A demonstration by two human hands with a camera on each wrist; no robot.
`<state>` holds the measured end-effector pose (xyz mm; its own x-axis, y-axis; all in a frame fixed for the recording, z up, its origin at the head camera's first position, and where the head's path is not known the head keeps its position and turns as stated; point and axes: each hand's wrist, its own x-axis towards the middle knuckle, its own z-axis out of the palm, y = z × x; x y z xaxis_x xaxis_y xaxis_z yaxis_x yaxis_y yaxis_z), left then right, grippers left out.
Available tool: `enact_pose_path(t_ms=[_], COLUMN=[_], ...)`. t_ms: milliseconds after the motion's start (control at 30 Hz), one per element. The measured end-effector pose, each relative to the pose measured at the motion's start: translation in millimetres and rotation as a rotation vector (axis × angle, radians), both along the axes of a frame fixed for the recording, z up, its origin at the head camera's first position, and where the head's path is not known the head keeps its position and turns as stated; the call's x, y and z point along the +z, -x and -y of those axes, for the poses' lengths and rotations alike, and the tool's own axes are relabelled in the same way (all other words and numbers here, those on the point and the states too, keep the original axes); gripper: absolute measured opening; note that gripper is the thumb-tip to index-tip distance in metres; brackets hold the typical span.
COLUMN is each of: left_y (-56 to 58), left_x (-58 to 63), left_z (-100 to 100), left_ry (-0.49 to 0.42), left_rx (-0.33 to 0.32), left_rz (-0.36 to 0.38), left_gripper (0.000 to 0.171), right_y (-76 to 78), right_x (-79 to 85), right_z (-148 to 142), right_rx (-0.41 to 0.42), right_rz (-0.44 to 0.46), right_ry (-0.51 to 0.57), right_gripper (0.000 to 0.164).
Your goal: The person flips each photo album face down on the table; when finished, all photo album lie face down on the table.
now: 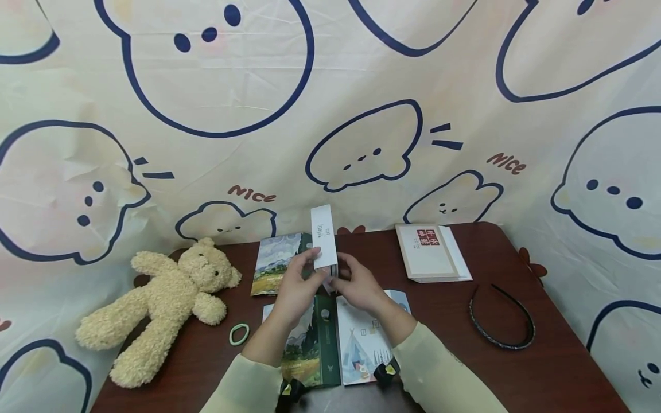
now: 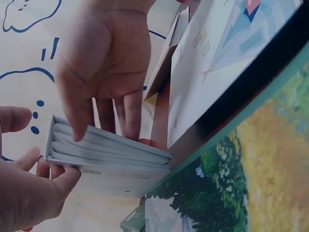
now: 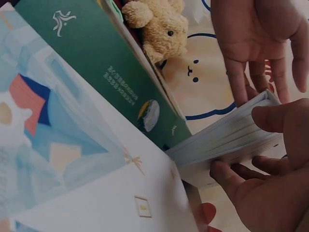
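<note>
A narrow white box (image 1: 323, 235) with printed characters stands upright between both hands. Its open side shows pale stacked layers (image 2: 101, 145) in the left wrist view; what they are I cannot tell. My left hand (image 1: 296, 287) holds the box at its left side, fingertips against the wall. From the right, my right hand (image 1: 358, 284) grips it, thumb (image 3: 268, 118) by the open edge and fingers under the wall. Below the hands lie a green picture book (image 1: 326, 338) with a painted landscape and a white book (image 1: 361, 355) with a tent drawing.
Behind the left hand lies another landscape-covered book (image 1: 276, 258). A teddy bear (image 1: 170, 298) lies at the left, near a pale green ring (image 1: 238, 334). White books (image 1: 428, 252) are stacked at the back right, and a dark headband (image 1: 503, 321) lies at the right.
</note>
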<state>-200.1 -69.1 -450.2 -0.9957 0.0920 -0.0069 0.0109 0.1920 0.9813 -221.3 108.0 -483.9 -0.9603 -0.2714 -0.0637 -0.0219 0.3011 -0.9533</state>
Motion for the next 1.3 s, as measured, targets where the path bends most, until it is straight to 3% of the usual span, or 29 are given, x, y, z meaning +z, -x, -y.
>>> enact_pose_path(t_ms=[367, 567, 1067, 1300], left_y=[-1.0, -0.5, -2.5, -4.0], left_x=[-6.1, -11.3, -21.4, -24.7], left_z=[-2, -5, -16, -24], left_ry=[-0.015, -0.041, -0.011, 0.018], left_rx=[0.002, -0.03, -0.111, -0.13], left_rz=[0.059, 0.067, 0.156, 0.199], left_gripper=[0.061, 0.066, 0.066, 0.063], right_y=[0.1, -1.7, -3.5, -4.2], right_x=[12.7, 20.2, 19.8, 20.6], right_z=[-5, -10, -26, -39], right_rx=[-0.04, -0.06, -0.1, -0.148], right_rz=[-0.069, -0.098, -0.113, -0.108], right_ry=[0.024, -0.009, -0.058, -0.144], right_gripper=[0.066, 0.065, 0.066, 0.067])
